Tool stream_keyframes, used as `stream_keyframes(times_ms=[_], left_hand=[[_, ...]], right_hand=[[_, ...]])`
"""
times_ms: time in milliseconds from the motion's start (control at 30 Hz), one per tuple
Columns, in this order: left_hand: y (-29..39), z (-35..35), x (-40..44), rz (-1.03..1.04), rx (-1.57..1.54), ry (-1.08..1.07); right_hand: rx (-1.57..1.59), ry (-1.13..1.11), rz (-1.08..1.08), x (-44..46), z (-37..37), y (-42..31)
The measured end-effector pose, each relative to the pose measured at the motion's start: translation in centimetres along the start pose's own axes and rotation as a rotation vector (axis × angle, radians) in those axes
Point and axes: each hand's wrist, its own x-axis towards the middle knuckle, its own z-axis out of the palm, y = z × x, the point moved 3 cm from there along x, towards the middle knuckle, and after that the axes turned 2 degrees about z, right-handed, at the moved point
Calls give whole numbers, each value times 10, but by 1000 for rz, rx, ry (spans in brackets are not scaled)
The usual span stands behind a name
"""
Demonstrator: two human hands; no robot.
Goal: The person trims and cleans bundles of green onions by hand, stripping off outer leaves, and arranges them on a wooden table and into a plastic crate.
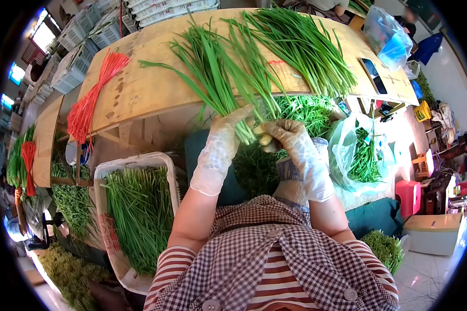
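My left hand (228, 124), in a thin translucent glove, is closed around the lower stems of a bunch of garlic chives (213, 70). The leaves fan out over the wooden table, and the pale cut ends stick out below my fingers. Close beside those ends, my gloved right hand (285, 133) has its fingers pinched together; what they hold is hidden. Some looser chives (257, 67) slant down just above the right hand. A larger pile of chives (308, 49) lies to the right on the table.
Red ties (96, 93) hang over the left end of the wooden table (150, 88). A phone (373, 76) and a blue plastic bag (389, 39) are at its right. Below stand a white crate (135, 160) of chives and a clear bag (342, 155) with greens.
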Motion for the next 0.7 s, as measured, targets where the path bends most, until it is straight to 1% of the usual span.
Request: stream_keyframes(times_ms=[67, 133, 167, 267, 300, 400, 433, 467, 500, 533, 600, 633, 667, 700], left_hand=[[0, -5, 0, -5, 85, 30], [1, -3, -7, 37, 94, 38], [2, -3, -9, 58, 99, 43], [12, -7, -10, 17, 125, 82], [12, -13, -5, 20, 154, 75], [27, -34, 10, 90, -120, 87], [43, -31, 3, 71, -125, 3], [48, -26, -7, 87, -155, 94], [47, -31, -1, 70, -194, -41], [44, -36, 3, 55, -230, -174], [25, -41, 6, 22, -227, -67], [17, -39, 8, 8, -222, -21], [11, -39, 12, 12, -48, 22], [10, -28, 7, -6, 21, 72]], right_hand=[[-73, 132, -96, 7, 6, 5], [-125, 242, -201, 16, 6, 14], [-110, 297, -306, 16, 7, 16], [-189, 315, -399, -5, 16, 13], [-445, 220, -338, -9, 13, 21], [-1252, -226, -123, -15, -14, 65], [-1295, -92, -138, -16, -24, 64], [-1332, 40, -148, -17, -33, 64], [-1062, 219, -162, -9, -52, 70], [-586, 241, 1, -10, -54, 56], [-73, 234, 56, 2, -49, 35], [51, 168, 40, 10, -42, 32], [172, 102, 20, 18, -35, 30], [289, 33, 3, 24, -29, 28]])
